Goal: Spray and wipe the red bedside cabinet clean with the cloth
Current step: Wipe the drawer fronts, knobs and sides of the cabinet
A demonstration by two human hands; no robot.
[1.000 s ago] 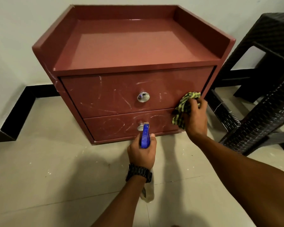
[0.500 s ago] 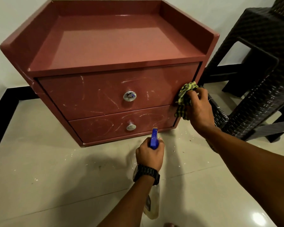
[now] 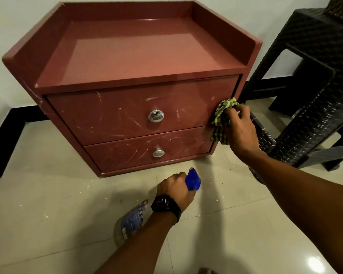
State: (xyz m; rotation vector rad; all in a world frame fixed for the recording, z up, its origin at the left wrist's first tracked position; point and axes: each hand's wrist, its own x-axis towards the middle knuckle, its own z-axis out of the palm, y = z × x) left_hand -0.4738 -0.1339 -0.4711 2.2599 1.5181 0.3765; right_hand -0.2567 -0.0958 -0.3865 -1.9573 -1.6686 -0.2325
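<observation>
The red bedside cabinet (image 3: 127, 56) stands on the floor against the wall, its two drawer fronts streaked with white marks and each fitted with a silver knob. My right hand (image 3: 241, 131) grips a yellow-and-black checked cloth (image 3: 222, 119) and holds it against the right end of the upper drawer front. My left hand (image 3: 175, 187) grips the blue trigger head of a spray bottle (image 3: 192, 179), held low over the floor in front of the cabinet. The bottle's clear body (image 3: 131, 220) points back toward me beneath my wrist, which wears a black watch.
A black woven stool (image 3: 309, 86) stands close to the cabinet's right side, its leg just behind my right hand. Pale glossy floor tiles (image 3: 48, 214) carry small white flecks. A black skirting (image 3: 6, 131) runs along the white wall.
My left hand has drawn the spray bottle back and down, away from the lower drawer, tilting it sideways. My right hand with the cloth stays at the upper drawer's right end. The view shifted.
</observation>
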